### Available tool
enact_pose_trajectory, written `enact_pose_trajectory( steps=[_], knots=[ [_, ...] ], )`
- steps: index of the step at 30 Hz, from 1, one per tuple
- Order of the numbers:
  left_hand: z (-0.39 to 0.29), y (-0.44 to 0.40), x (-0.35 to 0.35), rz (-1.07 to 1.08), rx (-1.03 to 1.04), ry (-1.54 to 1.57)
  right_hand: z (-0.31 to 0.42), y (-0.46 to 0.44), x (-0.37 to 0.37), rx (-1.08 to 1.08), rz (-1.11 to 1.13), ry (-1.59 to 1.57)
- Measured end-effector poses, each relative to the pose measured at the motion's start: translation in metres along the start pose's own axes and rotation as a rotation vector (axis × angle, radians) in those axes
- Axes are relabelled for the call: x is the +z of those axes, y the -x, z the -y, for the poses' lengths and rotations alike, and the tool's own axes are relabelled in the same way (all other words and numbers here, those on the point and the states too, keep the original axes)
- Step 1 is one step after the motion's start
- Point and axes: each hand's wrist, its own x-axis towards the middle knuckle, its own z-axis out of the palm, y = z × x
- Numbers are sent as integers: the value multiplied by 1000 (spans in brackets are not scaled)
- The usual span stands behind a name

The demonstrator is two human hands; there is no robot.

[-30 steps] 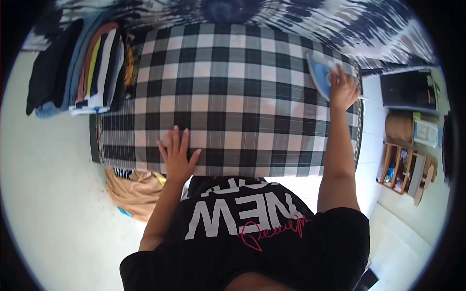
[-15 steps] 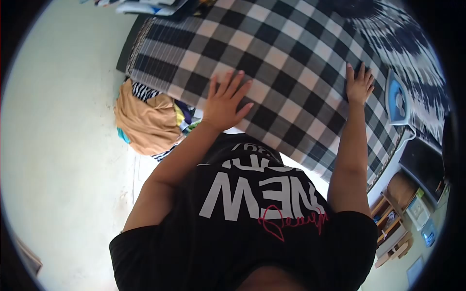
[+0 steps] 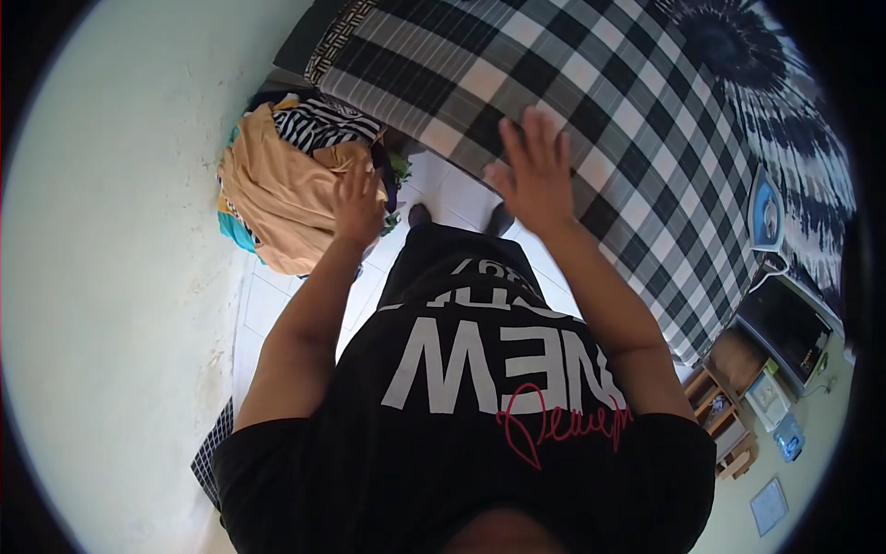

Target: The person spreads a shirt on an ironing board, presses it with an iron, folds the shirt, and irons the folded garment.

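Observation:
My left hand (image 3: 357, 205) is at the near right side of a heaped pile of clothes, fingers extended over a tan cloth (image 3: 277, 189). Whether it touches the cloth is hard to tell. Black-and-white striped fabric (image 3: 323, 125) shows at the top of the heap. With fingers spread and slightly blurred, my right hand (image 3: 537, 175) is over the near edge of a black, grey and white checked cloth (image 3: 600, 102) covering a wide flat surface. Nothing is held in either hand. A blue iron (image 3: 766, 214) stands at the cloth's right side.
A white cord (image 3: 775, 270) trails below the iron. Tie-dye fabric (image 3: 784, 102) borders the far right. Wooden shelving (image 3: 724, 406), a dark screen (image 3: 784, 323) and a blue water bottle (image 3: 789, 436) are at lower right. A pale wall (image 3: 111, 258) rises on the left.
My left hand has left the checked cloth and moved left to the clothes pile. My right hand has moved left across the checked cloth. The view has shifted, showing more floor and clothes.

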Motion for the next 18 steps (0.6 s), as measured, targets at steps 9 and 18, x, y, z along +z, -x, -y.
enact_pose_trajectory(
  steps=[9,18],
  knots=[
    [95,-23,45,270,54,-371,108,-10,-120,-201,324,-1169],
    [130,-34,-5,510,110,1,157,-18,-238,-396,-403,-1055]
  ],
)
